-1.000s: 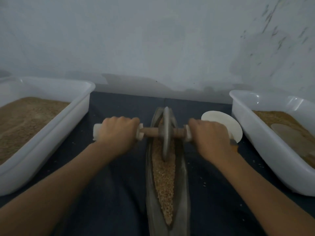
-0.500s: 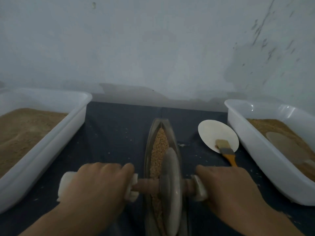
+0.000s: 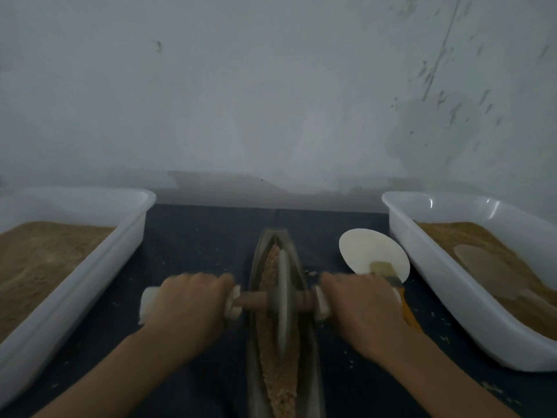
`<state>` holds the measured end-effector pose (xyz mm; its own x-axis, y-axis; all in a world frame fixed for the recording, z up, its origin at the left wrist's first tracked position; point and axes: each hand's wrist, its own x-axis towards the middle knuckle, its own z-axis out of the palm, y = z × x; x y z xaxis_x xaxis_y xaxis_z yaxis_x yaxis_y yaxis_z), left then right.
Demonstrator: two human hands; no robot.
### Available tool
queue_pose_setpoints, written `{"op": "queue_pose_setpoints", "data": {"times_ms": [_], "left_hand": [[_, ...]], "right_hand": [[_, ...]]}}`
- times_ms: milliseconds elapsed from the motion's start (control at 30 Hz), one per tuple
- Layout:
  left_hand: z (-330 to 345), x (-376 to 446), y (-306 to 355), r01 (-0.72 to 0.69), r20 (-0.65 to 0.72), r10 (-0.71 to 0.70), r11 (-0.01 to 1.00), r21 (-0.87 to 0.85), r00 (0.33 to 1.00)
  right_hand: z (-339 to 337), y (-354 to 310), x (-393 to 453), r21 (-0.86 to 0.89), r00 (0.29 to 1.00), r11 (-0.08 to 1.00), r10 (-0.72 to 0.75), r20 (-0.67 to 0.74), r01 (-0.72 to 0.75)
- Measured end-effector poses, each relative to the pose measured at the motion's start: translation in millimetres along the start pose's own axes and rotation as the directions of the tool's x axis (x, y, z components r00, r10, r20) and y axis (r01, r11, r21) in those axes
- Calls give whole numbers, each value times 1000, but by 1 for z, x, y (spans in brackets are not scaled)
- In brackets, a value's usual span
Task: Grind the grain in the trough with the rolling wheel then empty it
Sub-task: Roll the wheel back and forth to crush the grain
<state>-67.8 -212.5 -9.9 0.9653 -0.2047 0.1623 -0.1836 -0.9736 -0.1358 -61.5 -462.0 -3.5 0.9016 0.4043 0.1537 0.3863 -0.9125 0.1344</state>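
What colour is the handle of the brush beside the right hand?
Orange-yellow; the brush handle shows partly behind the right hand in the head view.

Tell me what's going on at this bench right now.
A person is grinding grain in a narrow boat-shaped trough with a rolling wheel. The left hand and the right hand each grip an end of the wheel's axle, with the wheel standing upright in the grain near the trough's middle. The trough is full, so emptying has not begun. A white tub of brown meal sits on the left, another tub on the right, and a brush lies across a white dish.
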Motion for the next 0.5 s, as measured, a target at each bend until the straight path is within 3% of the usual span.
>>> {"op": "queue_pose_setpoints", "data": {"times_ms": [67, 200, 267, 367, 500], "left_hand": [[-9, -28, 1, -38, 93, 45, 996, -77, 995], [-17, -43, 2, -77, 97, 87, 992, -101, 991], [-13, -26, 2, -53, 97, 59, 997, -57, 994], [3, 12, -4, -11, -36, 10, 1000, -17, 999], [12, 38, -12, 48, -96, -54, 997, -58, 994]], "right_hand": [[-5, -6, -27, 25, 996, 1000, -18, 88, 16], [-4, -9, -38, 59, 985, 998, -8, 172, -2], [1, -5, -24, 49, 993, 999, 14, 116, -20], [9, 3, 17, -34, 996, 999, 35, -76, -37], [1, 5, 57, -166, 971, 986, -48, -233, 9]]}}
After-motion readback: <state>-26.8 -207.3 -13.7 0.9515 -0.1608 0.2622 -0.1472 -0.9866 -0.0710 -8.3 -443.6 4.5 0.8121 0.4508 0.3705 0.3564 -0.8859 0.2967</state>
